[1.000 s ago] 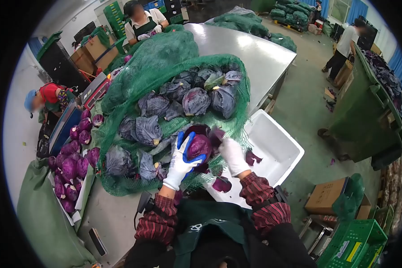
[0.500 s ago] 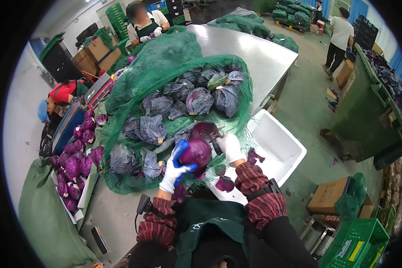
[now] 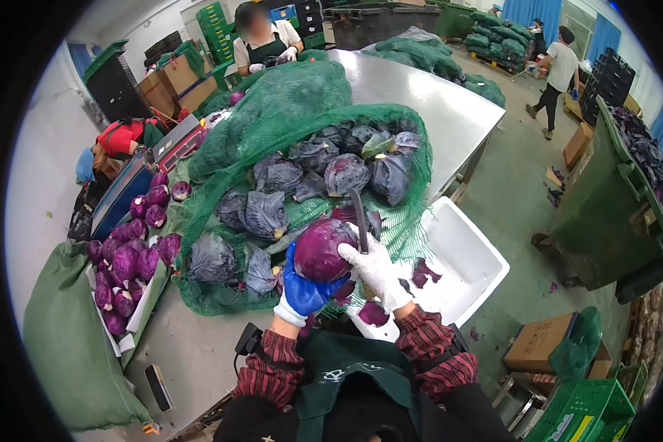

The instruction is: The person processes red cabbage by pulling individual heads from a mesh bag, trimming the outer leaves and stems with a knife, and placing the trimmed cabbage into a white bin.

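A round, glossy red cabbage (image 3: 323,249) sits in my left hand (image 3: 304,292), which wears a blue-and-white glove and cups it from below and the left. My right hand (image 3: 379,271), in a white glove, is closed on a knife (image 3: 359,217) whose dark curved blade points up and away from me. The right thumb rests against the cabbage's right side. Behind the hands, an open green net sack (image 3: 236,171) holds several cabbages with dull outer leaves (image 3: 267,214). A loose purple leaf (image 3: 373,314) lies under my right wrist.
At my right stands a white tub (image 3: 473,259) with leaf scraps. Trimmed cabbages (image 3: 125,261) are heaped at the left, and a phone (image 3: 158,387) lies on the metal table (image 3: 438,96). A green bin (image 3: 604,199) full of leaves stands right. A co-worker (image 3: 267,40) works across the table.
My right hand has come in from the right against the cabbage, and the knife blade now shows clearly. The left hand has turned underneath the cabbage, whose smooth side faces up.
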Action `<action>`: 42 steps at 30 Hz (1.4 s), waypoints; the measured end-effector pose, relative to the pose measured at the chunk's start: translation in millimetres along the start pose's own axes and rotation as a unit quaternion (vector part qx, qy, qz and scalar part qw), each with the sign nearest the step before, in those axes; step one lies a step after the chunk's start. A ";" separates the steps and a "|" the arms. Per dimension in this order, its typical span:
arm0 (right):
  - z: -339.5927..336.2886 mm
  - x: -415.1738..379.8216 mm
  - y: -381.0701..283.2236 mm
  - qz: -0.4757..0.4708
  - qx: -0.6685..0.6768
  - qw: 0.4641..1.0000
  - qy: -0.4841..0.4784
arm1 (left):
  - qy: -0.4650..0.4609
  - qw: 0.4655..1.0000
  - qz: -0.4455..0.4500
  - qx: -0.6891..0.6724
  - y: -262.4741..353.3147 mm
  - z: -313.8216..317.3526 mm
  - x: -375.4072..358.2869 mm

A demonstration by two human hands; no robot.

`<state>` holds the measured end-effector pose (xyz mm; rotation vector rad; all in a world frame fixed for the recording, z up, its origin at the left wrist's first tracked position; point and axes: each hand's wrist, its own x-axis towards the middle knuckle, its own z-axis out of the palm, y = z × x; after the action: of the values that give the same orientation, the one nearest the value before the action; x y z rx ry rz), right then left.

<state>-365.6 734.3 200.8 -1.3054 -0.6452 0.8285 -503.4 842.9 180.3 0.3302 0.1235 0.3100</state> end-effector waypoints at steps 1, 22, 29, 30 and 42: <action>3.5 -3.0 -3.4 0.033 0.032 0.999 0.014 | 0.033 0.992 0.053 0.113 0.1 2.3 -0.5; -22.5 -7.0 68.2 -0.125 -0.329 0.931 0.091 | 0.031 0.587 0.170 0.791 19.0 -8.7 39.3; -13.0 -23.8 39.0 -0.185 -0.450 0.861 0.148 | 0.091 0.480 0.160 0.858 5.7 8.0 42.2; -12.3 -23.5 36.0 -0.191 -0.461 0.850 0.168 | 0.089 0.481 0.159 0.858 5.7 11.1 42.8; -33.3 9.4 24.4 -0.043 -0.509 0.849 0.131 | 0.060 0.352 0.183 0.916 -19.1 15.0 44.3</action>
<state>-337.2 724.7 170.8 -2.2750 -0.9625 0.1604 -453.7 835.4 184.9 2.7143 0.5442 0.5295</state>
